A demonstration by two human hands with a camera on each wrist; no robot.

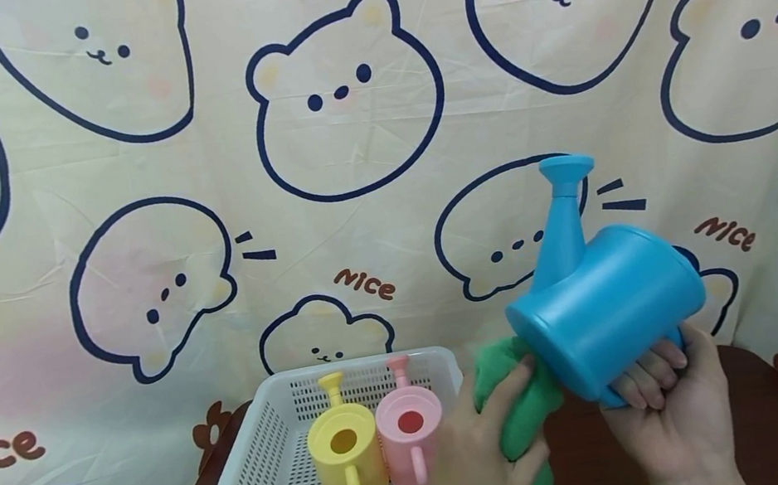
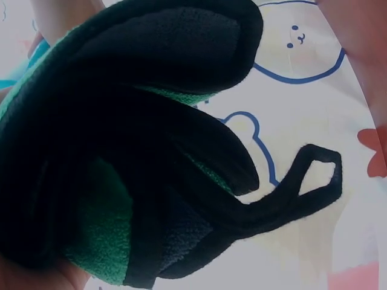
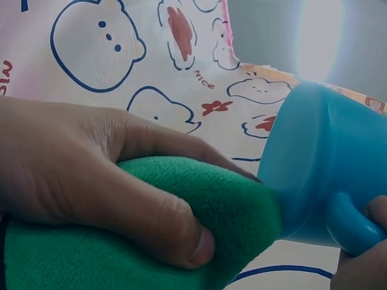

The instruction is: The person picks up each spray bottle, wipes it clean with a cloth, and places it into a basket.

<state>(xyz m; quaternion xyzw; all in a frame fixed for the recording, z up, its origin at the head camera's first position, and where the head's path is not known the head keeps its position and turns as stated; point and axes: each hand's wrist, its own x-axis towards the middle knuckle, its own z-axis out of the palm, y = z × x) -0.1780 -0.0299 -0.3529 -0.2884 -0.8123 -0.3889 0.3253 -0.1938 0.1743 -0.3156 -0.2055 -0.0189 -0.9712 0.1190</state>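
A blue watering can (image 1: pixel 614 309) is held tilted in the air at the right, its spout pointing up and its flat base turned left. My right hand (image 1: pixel 674 409) grips the can by its handle from below. In my left hand (image 1: pixel 477 456) is a green towel (image 1: pixel 528 414), pinched between thumb and fingers and pressed against the can's base (image 3: pixel 293 157). Black edging and a black hanging loop (image 2: pixel 320 178) show on the towel in the left wrist view.
On the dark brown table (image 1: pixel 753 406) stands a white perforated basket (image 1: pixel 242 474). Inside it a yellow watering can (image 1: pixel 366 468) and a pink watering can (image 1: pixel 406 433) stand upright side by side. A curtain (image 1: pixel 358 138) printed with cartoon bears hangs behind.
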